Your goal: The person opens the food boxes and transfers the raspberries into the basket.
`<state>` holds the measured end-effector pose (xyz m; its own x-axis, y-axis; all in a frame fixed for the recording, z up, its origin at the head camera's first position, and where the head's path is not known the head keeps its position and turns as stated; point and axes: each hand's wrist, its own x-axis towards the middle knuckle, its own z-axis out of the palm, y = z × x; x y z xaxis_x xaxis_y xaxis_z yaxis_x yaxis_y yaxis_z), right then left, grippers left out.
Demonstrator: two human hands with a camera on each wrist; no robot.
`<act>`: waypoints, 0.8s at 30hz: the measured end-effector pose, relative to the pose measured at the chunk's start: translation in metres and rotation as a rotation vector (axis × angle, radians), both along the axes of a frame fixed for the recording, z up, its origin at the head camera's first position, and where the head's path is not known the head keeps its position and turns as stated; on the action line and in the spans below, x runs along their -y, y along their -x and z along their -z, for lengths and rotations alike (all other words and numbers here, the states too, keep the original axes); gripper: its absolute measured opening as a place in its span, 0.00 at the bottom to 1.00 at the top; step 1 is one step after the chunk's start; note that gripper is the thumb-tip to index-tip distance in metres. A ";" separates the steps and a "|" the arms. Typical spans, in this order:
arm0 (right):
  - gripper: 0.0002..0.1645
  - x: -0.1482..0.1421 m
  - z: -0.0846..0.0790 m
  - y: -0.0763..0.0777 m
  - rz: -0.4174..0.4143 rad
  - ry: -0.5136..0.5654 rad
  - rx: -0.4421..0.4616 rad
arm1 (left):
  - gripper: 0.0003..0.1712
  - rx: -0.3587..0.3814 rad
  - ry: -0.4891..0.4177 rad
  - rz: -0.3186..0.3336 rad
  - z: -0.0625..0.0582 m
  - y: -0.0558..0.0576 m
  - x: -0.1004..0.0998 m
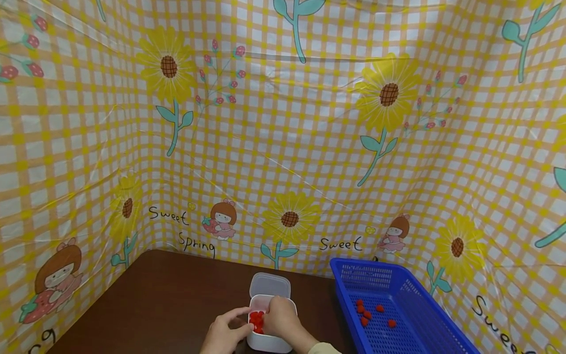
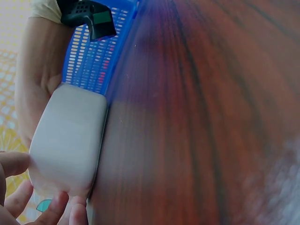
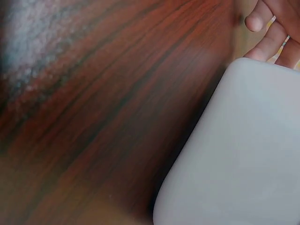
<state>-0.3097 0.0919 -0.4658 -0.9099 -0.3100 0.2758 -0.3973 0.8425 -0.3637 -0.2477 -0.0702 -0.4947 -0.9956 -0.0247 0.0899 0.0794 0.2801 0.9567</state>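
Note:
A white box (image 1: 270,342) with rounded corners stands on the table, holding shiny red pieces (image 1: 256,318). My left hand (image 1: 224,333) is at its left end, fingertips touching the wall; in the left wrist view, several fingertips (image 2: 56,206) rest against the box (image 2: 70,136). From above, my right hand (image 1: 282,315) reaches into the box, beside the red pieces. Its fingertips are hidden, so what they hold cannot be seen. The right wrist view shows the box's outer wall (image 3: 239,140) and left-hand fingers (image 3: 267,44) beyond it.
Behind the box is a translucent lid (image 1: 270,286), tilted up at its back edge. To the right stands a blue mesh basket (image 1: 398,339) with several small red pieces (image 1: 367,314). A checked, flowered sheet (image 1: 283,147) walls in the dark wooden table (image 1: 177,295).

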 end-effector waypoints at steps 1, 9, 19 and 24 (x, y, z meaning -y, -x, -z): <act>0.18 0.000 0.000 0.000 0.008 0.001 0.010 | 0.25 0.001 -0.001 0.000 0.000 0.000 0.000; 0.19 -0.001 0.003 0.000 -0.015 0.036 -0.026 | 0.26 0.005 -0.003 0.006 0.002 0.002 0.000; 0.17 -0.004 0.004 -0.002 -0.081 0.038 -0.096 | 0.26 -0.006 -0.006 0.009 0.003 0.002 0.000; 0.14 -0.005 0.004 -0.002 -0.114 0.061 -0.077 | 0.25 -0.011 0.001 0.004 0.004 0.002 0.000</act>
